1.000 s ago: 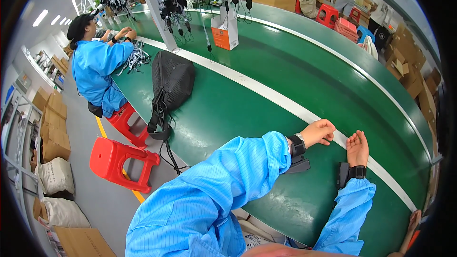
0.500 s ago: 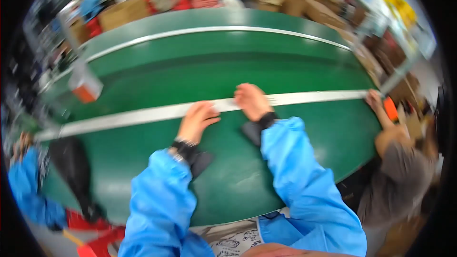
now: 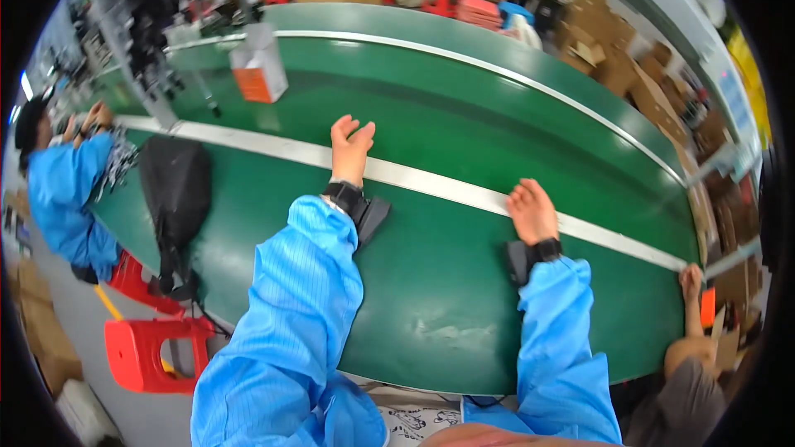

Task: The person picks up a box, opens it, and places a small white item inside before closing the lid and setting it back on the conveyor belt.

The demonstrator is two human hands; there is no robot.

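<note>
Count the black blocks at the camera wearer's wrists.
2. The left block is at the wrist of the left hand, the right block at the wrist of the right hand. The blue sleeves could hide more.

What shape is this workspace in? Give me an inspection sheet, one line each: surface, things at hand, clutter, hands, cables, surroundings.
Surface: green table with a white strip along it; pale patch in the near part, glare or wear unclear.
Things at hand: white strip nearest both hands; nothing seen held.
Clutter: black bag at left; white-and-orange box beyond the strip.
Hands: left hand and right hand both over the strip, fingers loosely bent; contact unclear.
Cables: dark cord below the bag at the table's edge; blurred dark strands hanging at upper left.
Surroundings: red stools and a co-worker at left; another person's hand at the right end; cardboard boxes beyond.
</note>
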